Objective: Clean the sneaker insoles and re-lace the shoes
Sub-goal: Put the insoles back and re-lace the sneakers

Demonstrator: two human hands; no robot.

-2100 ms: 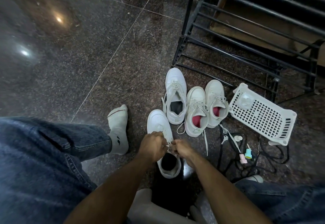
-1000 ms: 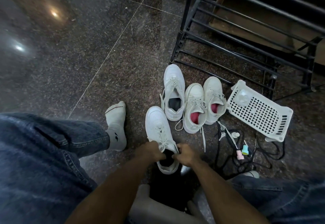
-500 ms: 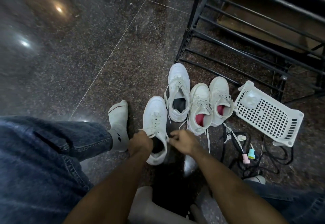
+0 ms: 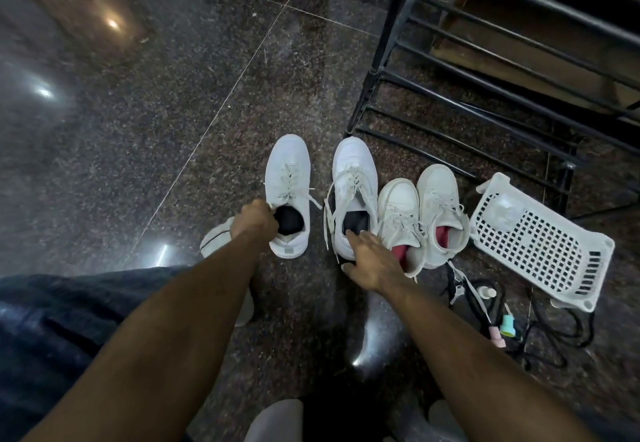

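My left hand [image 4: 254, 220]: fingers curled over the collar edge of the leftmost white sneaker [image 4: 288, 178], gripping it at the opening, beside its dark insole [image 4: 290, 221]. My right hand [image 4: 372, 261]: fingers straight and spread, fingertips [image 4: 350, 233] reaching onto the heel opening of the second white sneaker [image 4: 353, 178]; it holds nothing that I can see.

Writing: I can read no brand or label on any shoe; a small grey tab on the heel of the leftmost sneaker is too blurred to make out.

Sneakers, four, on the dark speckled floor [image 4: 138, 129]: all lie with their long axes running away from me, toes pointing away, heels toward me. The leftmost stands apart from the second. The second touches the third sneaker [image 4: 398, 199], which presses against the fourth sneaker [image 4: 438, 192]; both of these have red linings. Laces are threaded on all four, with loose ends trailing beside the second.

Other items: white perforated basket [image 4: 540, 244] lying tilted at right; black metal rack [image 4: 485, 77] behind the shoes; black cords [image 4: 568, 334] on the floor near the basket; my socked foot [image 4: 214, 239] beside the left hand.
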